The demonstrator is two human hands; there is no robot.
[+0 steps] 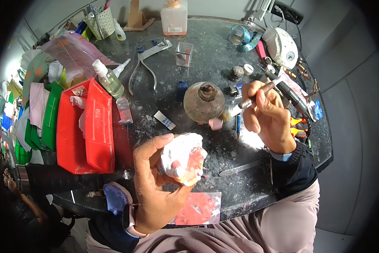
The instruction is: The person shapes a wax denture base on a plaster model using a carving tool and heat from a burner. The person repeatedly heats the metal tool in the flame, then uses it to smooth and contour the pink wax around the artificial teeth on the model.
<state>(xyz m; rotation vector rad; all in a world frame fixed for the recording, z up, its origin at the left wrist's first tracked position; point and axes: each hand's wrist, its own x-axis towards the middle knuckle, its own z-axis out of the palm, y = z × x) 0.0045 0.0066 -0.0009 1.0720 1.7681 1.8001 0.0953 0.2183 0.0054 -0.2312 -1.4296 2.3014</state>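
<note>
1. A chunky white plaster-like cast with pink wax-like patches (172, 152) was held by the left hand (153, 200) above the near middle of the dark, powder-marked surface (155, 101).
2. The left fingers were curled about the cast's left and lower sides, parted only as far as its width, with the thumb and fingers closed on it.
3. The cast's long axis was set nearly upright in the view, its white top pointed away from the person and its pink patches turned to the right.
4. A slim tool with a brown handle (267, 87) was gripped by the right hand (271, 118), its fingers pinched together around the shaft.
5. The tool's long axis was slanted from upper right to lower left, and its pale end was blurred; whether the small pink block (215, 124) was touched by it could not be told.
6. A round glass bottle with a dark top (198, 107) was placed just left of that end.
</note>
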